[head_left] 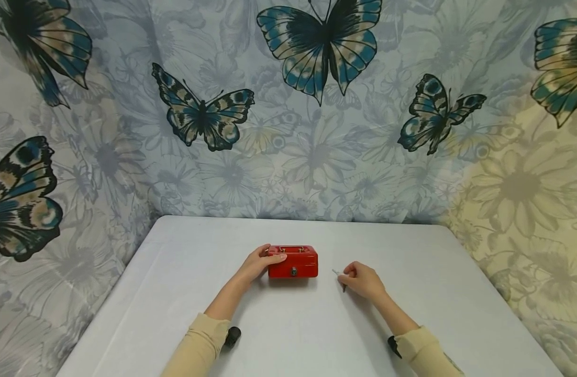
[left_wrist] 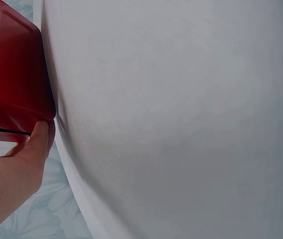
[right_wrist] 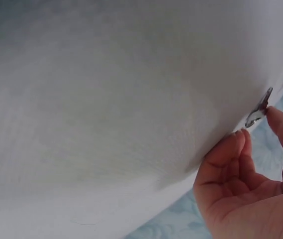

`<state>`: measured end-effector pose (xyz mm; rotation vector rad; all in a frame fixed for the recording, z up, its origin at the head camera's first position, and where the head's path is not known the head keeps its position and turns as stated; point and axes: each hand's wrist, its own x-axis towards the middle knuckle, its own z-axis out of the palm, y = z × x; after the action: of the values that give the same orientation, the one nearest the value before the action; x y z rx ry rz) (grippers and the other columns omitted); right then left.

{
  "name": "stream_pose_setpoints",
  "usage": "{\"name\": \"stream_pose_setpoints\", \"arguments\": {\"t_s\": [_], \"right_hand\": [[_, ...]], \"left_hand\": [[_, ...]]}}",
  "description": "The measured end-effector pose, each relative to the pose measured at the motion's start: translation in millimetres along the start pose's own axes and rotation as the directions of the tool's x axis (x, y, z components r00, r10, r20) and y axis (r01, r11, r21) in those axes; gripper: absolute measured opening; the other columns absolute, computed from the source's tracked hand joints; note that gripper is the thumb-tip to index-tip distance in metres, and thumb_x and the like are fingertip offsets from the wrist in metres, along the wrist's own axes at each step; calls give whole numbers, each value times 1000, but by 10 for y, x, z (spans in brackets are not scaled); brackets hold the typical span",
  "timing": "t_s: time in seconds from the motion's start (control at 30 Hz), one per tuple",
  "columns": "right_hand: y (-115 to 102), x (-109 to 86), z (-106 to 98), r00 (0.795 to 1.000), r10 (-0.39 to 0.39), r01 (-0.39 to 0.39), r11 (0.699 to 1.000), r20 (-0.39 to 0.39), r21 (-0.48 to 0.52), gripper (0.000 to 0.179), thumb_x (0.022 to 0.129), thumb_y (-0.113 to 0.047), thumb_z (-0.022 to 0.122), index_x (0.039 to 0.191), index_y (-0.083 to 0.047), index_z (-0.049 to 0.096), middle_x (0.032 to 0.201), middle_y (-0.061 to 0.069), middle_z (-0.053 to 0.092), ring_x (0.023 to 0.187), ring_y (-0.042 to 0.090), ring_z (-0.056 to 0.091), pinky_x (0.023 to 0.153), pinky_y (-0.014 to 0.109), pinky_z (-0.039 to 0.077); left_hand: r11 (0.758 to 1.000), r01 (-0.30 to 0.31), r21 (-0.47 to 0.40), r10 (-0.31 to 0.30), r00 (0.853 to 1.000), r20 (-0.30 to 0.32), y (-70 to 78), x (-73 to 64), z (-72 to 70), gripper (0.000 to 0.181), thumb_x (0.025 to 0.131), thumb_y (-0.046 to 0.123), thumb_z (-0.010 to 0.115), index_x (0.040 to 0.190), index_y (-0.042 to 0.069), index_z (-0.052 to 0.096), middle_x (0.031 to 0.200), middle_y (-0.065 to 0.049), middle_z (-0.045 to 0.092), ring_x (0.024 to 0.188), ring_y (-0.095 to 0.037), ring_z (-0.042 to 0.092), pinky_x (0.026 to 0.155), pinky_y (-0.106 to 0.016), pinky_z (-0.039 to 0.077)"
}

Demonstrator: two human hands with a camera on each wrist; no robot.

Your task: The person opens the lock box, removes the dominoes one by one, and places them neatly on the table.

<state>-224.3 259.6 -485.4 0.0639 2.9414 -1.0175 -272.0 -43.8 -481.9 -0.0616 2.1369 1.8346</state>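
Note:
A small red cash box [head_left: 293, 266] stands upright on the table, its lock facing the front and its handle folded on the lid. My left hand [head_left: 262, 262] grips the left end of the box, the thumb across its upper front and the other fingers behind. In the left wrist view, fingertips press the corner of the red box [left_wrist: 17, 64]. To the right of the box, my right hand [head_left: 362, 280] is low over the table and pinches a small metal key [right_wrist: 258, 108] between thumb and fingers. The key's end [head_left: 335, 272] points toward the box.
A white cloth covers the table [head_left: 288, 330], which meets butterfly-patterned fabric walls [head_left: 312, 157] at the back and sides. Dark wrist cameras [head_left: 232, 336] sit by the beige sleeves [head_left: 194, 345].

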Motion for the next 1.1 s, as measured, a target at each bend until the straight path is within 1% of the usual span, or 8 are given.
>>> {"name": "stream_pose_setpoints", "arguments": {"t_s": [0.1,0.27,0.47,0.57,0.7,0.87,0.93,1.1], "right_hand": [[-4,11,29,1000,0,0,1000,-11,-26,23,85,-22,72,94,-5,61,73,1,53,64,16,48,57,28,38],[-16,26,48,1000,6,-7,999,-21,-40,20,85,-21,73,92,-6,61,72,0,52,64,16,47,56,28,37],[-39,27,37,1000,11,-12,999,-19,-36,19,85,-19,72,92,-5,61,73,1,53,64,16,48,55,28,37],[-42,18,29,1000,20,-20,999,-13,-25,18,85,-18,72,91,-6,60,73,0,54,64,15,48,56,28,38],[-38,3,24,1000,-6,5,1000,-10,-28,13,86,-16,70,86,-7,61,72,0,55,63,15,49,55,28,39],[-28,-18,24,999,-44,44,999,-12,-32,8,86,-14,69,84,-8,64,70,-1,55,64,14,49,56,28,39],[-23,-27,26,999,-51,51,998,-13,-28,8,87,-14,69,84,-8,65,70,-2,55,64,14,49,56,28,39],[0,-34,38,999,-38,38,999,0,-22,10,87,-17,69,85,-8,65,71,-2,57,66,15,50,57,29,40]], "left_hand": [[1000,-2,-6,2,1000,1,7,0,-6,94,79,47,77,150,4,33,150,-20,38,137,-37,36,112,-56,27],[1000,5,-1,-5,1000,-4,19,-1,-13,95,78,48,77,150,5,33,151,-20,37,137,-36,36,112,-56,27],[1000,11,3,-11,1000,-14,47,-12,-19,95,77,50,77,150,6,34,150,-18,39,137,-35,37,112,-58,25],[1000,9,-8,-9,1000,-10,59,-22,-20,95,77,49,77,150,6,34,151,-18,38,137,-34,37,112,-56,26],[1000,4,-19,-4,1000,-6,67,-27,-21,95,78,48,77,150,5,33,151,-18,38,137,-34,37,113,-54,26],[1000,5,-18,-5,1000,4,48,-7,-22,96,77,49,77,151,6,33,151,-17,38,137,-34,37,112,-57,24],[1000,5,-19,-5,1000,8,38,-4,-22,96,78,49,77,151,6,33,151,-17,37,138,-34,36,112,-58,23],[1000,8,-10,-8,1000,6,10,-6,-21,95,77,49,77,150,6,34,151,-17,38,138,-35,36,112,-60,23]]}}
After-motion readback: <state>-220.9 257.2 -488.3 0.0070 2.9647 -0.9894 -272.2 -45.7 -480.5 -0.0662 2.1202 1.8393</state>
